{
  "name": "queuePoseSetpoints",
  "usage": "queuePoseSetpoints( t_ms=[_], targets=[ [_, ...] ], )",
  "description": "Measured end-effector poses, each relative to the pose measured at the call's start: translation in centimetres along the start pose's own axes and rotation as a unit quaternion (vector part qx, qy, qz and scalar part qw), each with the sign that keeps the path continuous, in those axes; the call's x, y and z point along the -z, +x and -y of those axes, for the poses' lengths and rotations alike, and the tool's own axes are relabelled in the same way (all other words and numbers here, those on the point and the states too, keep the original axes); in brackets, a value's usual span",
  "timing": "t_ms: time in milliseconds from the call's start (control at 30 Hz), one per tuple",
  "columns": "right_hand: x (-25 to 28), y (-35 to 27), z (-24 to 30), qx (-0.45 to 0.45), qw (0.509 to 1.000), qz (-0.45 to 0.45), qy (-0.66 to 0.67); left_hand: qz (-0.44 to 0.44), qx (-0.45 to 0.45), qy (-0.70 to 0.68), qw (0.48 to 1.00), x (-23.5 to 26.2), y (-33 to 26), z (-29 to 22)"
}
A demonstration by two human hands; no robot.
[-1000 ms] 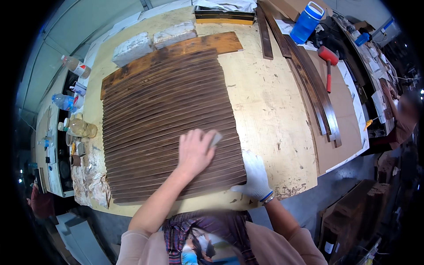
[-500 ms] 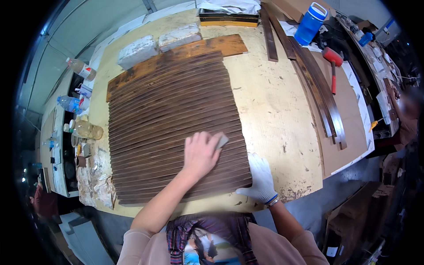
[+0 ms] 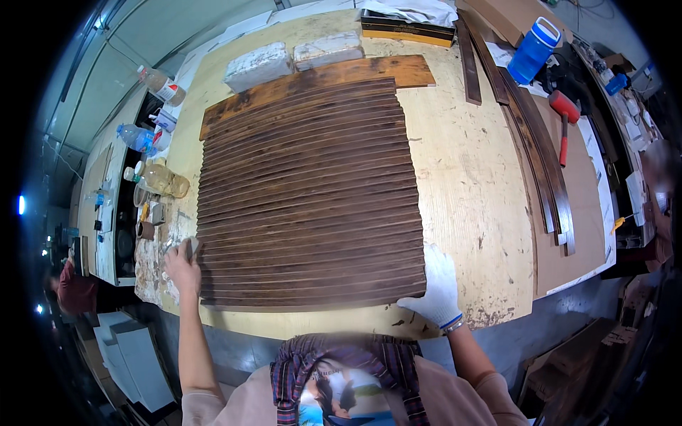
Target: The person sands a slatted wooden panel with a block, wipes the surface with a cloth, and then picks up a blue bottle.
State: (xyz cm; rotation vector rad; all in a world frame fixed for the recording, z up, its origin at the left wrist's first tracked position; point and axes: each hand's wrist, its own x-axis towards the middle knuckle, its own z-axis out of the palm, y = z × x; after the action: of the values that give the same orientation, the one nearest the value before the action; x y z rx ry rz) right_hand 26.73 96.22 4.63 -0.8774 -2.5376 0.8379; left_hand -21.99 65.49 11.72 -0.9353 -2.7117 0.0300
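Dark brown wooden strips [image 3: 305,192] lie side by side on the worktable, packed into one wide ribbed panel. At the panel's near left edge, my bare left hand [image 3: 183,271] is closed round a small grey block [image 3: 192,246], partly covered by the fingers. My right hand [image 3: 436,287] wears a white knit glove and rests against the near right corner of the strips. Its fingers stretch along their ends, with the thumb apart at the front edge. Across the far end of the strips lies a lighter brown board [image 3: 320,78].
Two wrapped white blocks [image 3: 259,65] stand behind the board. Plastic bottles [image 3: 163,179] line the left side. To the right are a red mallet [image 3: 565,110], a blue water bottle [image 3: 533,53] and long dark strips [image 3: 543,167]. A person [image 3: 74,287] is at far left.
My left hand has swept leftward across the strips with the grey block, from right of the middle to the left edge. My right hand stays at the corner. The view has shifted slightly.
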Motion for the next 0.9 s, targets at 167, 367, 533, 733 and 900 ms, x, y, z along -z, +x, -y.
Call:
queuePoseSetpoints(
  t_ms=[167, 367, 533, 733, 900],
  targets=[
    [0.1, 0.0, -0.4, -0.004, 1.000, 0.009, -0.005, -0.037, -0.193, -0.233, 0.952, 2.7, -1.0, -15.9],
    [-0.2, -0.1, -0.2, -0.021, 1.000, 0.013, -0.011, 0.043, -0.356, -0.291, 0.887, 3.5, -4.7, -28.7],
    [-0.2, -0.1, -0.3, -0.029, 0.999, 0.010, 0.016, 0.082, -0.282, -0.226, 0.929, 3.5, -3.7, -21.7],
    [0.2, -0.1, 0.1, -0.027, 0.999, 0.017, 0.004, 0.065, -0.340, -0.293, 0.892, 3.5, -4.2, -26.8],
    [0.0, -0.5, 0.0, -0.046, 0.998, 0.036, -0.015, 0.017, -0.434, -0.318, 0.843, 2.4, -4.5, -36.9]
  ],
)
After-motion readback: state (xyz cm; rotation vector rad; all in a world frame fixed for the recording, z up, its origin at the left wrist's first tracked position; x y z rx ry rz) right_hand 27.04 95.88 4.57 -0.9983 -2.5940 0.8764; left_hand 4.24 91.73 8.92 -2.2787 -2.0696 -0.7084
